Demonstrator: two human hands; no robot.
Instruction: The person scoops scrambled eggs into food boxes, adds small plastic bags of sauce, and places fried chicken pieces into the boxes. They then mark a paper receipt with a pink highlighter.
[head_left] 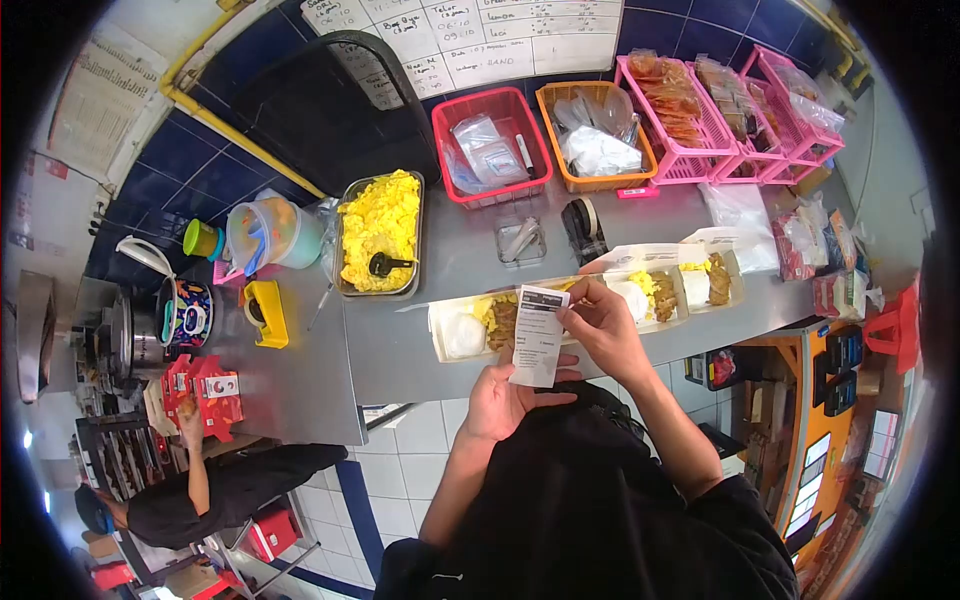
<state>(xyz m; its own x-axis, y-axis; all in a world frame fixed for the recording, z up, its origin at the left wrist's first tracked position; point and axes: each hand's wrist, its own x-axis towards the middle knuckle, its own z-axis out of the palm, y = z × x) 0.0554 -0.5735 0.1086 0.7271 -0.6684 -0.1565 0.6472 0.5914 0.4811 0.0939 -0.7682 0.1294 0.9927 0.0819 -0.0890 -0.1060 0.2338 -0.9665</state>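
The right hand [603, 325] pinches the upper edge of a printed receipt [537, 338] between thumb and fingers; the left hand [500, 400] holds its lower end from beneath. The printed receipt is held above the front edge of the steel desk [400, 350], just in front of an open meal box [462, 330] with rice and meat; a pan of scrambled egg [380, 230] stands further back.

Counts: 3 open meal boxes [462, 335] [640, 292] [715, 262] near edge. 1 steel tray [345, 250] of egg, left. 5 baskets far: 1 red basket [447, 120], 1 orange basket [560, 95], 3 pink baskets [690, 165]. 2 tape dispensers [265, 312] [583, 228]. 1 receipt [537, 335]. 1 co-worker [215, 490], near left.
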